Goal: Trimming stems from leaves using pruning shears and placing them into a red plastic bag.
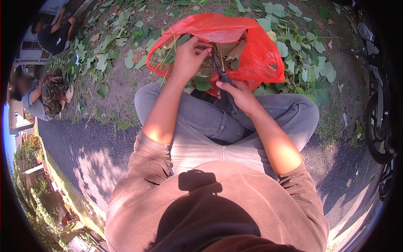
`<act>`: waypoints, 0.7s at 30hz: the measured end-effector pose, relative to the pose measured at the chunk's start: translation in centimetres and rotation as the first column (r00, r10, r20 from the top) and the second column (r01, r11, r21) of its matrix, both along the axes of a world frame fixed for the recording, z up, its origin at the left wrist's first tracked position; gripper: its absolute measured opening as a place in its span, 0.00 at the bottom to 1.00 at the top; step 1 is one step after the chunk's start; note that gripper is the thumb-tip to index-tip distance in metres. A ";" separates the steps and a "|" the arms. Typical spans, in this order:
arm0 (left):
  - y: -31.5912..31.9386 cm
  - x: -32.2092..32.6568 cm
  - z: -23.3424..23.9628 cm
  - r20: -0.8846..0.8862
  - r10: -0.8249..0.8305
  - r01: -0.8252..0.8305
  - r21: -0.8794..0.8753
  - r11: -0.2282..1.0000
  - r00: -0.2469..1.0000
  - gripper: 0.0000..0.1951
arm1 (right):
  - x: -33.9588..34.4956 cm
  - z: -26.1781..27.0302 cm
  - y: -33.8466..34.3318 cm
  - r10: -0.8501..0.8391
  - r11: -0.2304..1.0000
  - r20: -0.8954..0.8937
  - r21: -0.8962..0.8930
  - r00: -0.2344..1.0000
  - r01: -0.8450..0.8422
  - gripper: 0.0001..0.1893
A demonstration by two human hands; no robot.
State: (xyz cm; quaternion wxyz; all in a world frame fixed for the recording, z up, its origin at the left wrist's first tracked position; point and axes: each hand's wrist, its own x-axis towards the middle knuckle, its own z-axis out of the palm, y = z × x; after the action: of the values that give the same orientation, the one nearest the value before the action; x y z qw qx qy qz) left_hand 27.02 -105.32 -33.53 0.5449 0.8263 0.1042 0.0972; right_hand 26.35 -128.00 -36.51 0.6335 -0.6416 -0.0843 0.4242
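Note:
An open red plastic bag [261, 60] lies on the ground just past my crossed legs, with green leaves, dry leaves and thin stems [163, 58] inside it. Over the bag's mouth, my left hand [192, 56] has thumb and fingertips pinched together; thin stems are close by, but whether it grips one cannot be told. My right hand [234, 93] is closed around the dark handle of a cutting tool, seemingly pruning shears [221, 72], whose dark blades point away from me into the bag. Whether the blades touch a stem is unclear.
Cut leafy vines [107, 53] spread over the soil around the bag. Two people sit at the left, one in a dark shirt [52, 37], another in camouflage trousers [52, 96]. A motorcycle [376, 116] stands at the far right. Asphalt [104, 157] runs beneath and behind me.

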 end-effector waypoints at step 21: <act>-0.8 -0.2 0.5 0.024 -0.040 0.036 0.161 0.986 0.999 0.20 | 0.7 -0.3 -0.5 -0.003 0.998 -0.118 0.059 0.993 0.010 0.24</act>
State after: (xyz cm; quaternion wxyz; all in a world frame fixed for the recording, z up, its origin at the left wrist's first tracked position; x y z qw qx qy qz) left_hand 26.81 -106.09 -33.08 0.4797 0.8680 0.0730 0.1059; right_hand 27.04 -128.48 -36.86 0.6575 -0.5967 -0.0571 0.4564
